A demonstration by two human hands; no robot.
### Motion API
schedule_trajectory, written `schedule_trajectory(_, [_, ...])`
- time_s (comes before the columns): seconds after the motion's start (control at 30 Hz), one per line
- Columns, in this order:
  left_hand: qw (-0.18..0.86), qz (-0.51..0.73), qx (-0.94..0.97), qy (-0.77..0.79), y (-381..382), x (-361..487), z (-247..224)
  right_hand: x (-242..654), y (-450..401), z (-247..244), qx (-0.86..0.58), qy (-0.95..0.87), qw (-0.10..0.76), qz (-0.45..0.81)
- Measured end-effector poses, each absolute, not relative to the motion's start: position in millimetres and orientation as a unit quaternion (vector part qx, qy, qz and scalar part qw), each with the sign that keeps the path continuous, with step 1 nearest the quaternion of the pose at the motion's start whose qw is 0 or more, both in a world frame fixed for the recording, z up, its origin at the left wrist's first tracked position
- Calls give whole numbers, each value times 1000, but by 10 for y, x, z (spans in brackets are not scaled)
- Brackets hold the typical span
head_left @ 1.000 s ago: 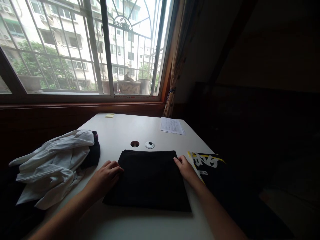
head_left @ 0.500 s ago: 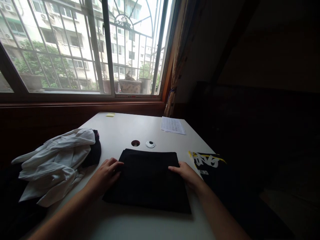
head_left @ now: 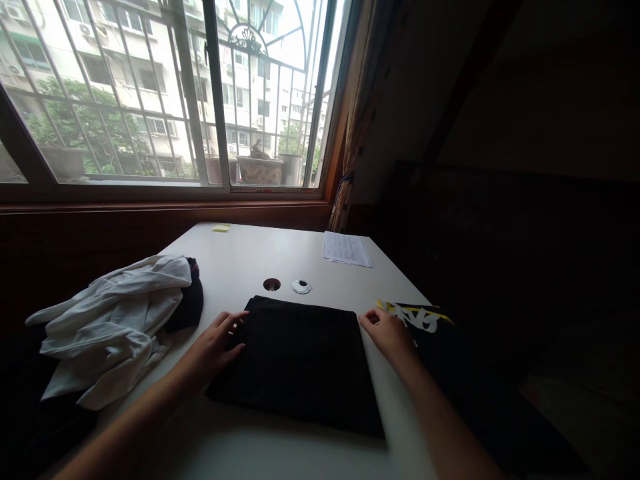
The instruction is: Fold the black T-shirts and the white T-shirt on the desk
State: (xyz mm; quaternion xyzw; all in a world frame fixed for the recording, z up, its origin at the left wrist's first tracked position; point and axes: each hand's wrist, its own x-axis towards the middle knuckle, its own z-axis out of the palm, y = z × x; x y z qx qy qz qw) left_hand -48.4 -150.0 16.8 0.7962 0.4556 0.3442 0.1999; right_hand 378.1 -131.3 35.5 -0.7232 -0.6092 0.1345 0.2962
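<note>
A folded black garment point(head_left: 300, 367) lies flat on the white table, a rough rectangle turned slightly; its exact kind does not show. At its left edge rests my left hand point(head_left: 220, 339), fingers apart, the fingertips and thumb touching the cloth. My right hand point(head_left: 385, 328) is at the far right corner, with thumb and fingertips pinched together on the cloth's edge. Just beyond that hand is a dark garment with white lettering and a yellow stripe point(head_left: 420, 319), hanging over the table's right side.
To the left, a crumpled white garment point(head_left: 120, 327) lies heaped over dark cloth point(head_left: 193, 300). Beyond the folded garment, the table point(head_left: 250, 253) has a cable hole point(head_left: 271, 285) and a round white cover point(head_left: 301, 287). Papers point(head_left: 347, 249) and a yellow note point(head_left: 221, 227) lie farther back, under the window.
My right hand has moved slightly outward and up to the corner, its fingers now pinched. The folded garment's right side has shifted a little toward me. My left hand stays nearly in place.
</note>
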Motion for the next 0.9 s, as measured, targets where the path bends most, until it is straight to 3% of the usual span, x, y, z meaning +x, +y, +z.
schedule_trajectory(0.1, [210, 358, 787, 457, -1486, -485, 138, 3620, -1342, 350, -635, -693, 331, 82])
schedule_trajectory(0.23, [240, 378, 765, 463, -1486, -476, 136, 3394, -1410, 344, -532, -788, 283, 126])
schedule_trajectory(0.5, [276, 415, 725, 476, -1483, -468, 161, 3372, -1471, 435, -521, -799, 230, 191])
schedule_trajectory(0.63, [202, 413, 715, 527, -1465, -539, 197, 3375, -1554, 516, -543, -773, 142, 297])
schedule_trajectory(0.77, [159, 327, 741, 564, -1482, -598, 340, 3348, -1667, 659, -512, -726, 81, 451])
schedule_trajectory(0.9, [201, 270, 760, 556, -1515, -572, 416, 3269, -1702, 781, -482, -775, 184, 366])
